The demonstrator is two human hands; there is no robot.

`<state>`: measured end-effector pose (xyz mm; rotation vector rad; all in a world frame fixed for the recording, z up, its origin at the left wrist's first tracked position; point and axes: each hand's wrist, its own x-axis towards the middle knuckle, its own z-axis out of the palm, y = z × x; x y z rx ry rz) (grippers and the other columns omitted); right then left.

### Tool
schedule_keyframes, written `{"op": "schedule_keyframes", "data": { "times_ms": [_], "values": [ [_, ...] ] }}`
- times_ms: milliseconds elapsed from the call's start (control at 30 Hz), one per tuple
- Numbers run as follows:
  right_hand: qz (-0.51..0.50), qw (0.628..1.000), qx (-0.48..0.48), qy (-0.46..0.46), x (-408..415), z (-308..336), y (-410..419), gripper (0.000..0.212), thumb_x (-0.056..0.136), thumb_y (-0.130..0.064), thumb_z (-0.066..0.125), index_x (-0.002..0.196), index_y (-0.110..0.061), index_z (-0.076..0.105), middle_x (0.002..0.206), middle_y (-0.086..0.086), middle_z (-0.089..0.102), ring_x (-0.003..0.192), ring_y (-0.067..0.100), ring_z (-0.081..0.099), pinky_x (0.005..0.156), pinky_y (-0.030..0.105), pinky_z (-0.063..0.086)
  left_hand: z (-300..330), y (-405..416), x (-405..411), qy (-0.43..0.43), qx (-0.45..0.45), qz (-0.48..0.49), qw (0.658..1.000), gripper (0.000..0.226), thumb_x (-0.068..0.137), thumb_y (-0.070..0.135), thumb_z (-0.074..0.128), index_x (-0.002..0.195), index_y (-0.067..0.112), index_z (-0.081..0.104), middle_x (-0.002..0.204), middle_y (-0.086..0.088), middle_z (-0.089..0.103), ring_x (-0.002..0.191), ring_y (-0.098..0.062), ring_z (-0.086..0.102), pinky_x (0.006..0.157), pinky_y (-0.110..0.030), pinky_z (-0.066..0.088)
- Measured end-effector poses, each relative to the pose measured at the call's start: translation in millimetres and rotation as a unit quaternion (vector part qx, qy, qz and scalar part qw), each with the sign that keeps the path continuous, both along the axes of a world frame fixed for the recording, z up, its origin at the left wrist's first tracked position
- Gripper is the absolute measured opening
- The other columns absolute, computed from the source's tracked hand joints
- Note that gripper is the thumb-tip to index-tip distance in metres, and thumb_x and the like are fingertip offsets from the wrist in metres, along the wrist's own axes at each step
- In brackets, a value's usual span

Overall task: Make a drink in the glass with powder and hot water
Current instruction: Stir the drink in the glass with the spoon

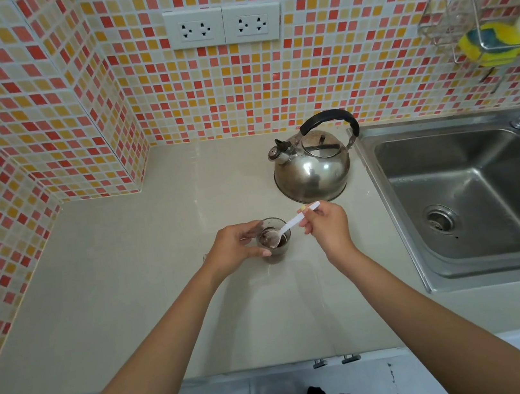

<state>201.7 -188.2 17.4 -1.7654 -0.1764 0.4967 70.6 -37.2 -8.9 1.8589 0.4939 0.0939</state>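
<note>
1. The glass (273,240) stands upright on the beige counter (132,300), near the front of the kettle (311,165) but apart from it. It holds dark brown liquid.
2. The left hand (235,246) wraps the glass from its left side, fingers curled round the wall and the thumb at the near side.
3. The right hand (325,226) pinches the upper end of a white plastic spoon (288,228) between thumb and fingertips, the other fingers loosely curled.
4. The spoon's long axis runs diagonally: the handle points up and right toward the kettle, and the bowl points down and left, dipped inside the glass with pale powder on it.
5. The kettle's spout points left; its black handle arches over the lid.
6. A steel sink (474,195) lies to the right of the kettle.
</note>
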Motion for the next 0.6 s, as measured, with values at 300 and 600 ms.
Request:
{"op": "schedule_keyframes", "data": {
  "times_ms": [300,600],
  "values": [
    [0.058,0.996,-0.010,-0.063,-3.0,-1.6,-4.7,0.016,0.093,-0.011,0.055,0.086,-0.003,0.067,0.061,0.002,0.059,0.048,0.010,0.049,0.051,0.014,0.042,-0.4,-1.1,0.1,-0.003,-0.011,0.010,1.000,0.058,0.061,0.008,0.085,0.102,0.045,0.068,0.094,0.036,0.068,0.096,0.019,0.060,0.092,-0.015,0.041],
    [0.225,0.929,-0.075,-0.283,-19.0,0.4,4.2,0.020,0.094,-0.007,0.052,0.081,0.002,0.063,0.073,0.003,0.056,0.068,0.015,0.050,0.067,0.031,0.043,1.5,-1.5,1.0,-0.008,-0.012,0.009,1.000,0.062,0.062,0.005,0.084,0.117,0.028,0.067,0.108,0.012,0.071,0.103,0.000,0.062,0.100,-0.022,0.043]
  ]
}}
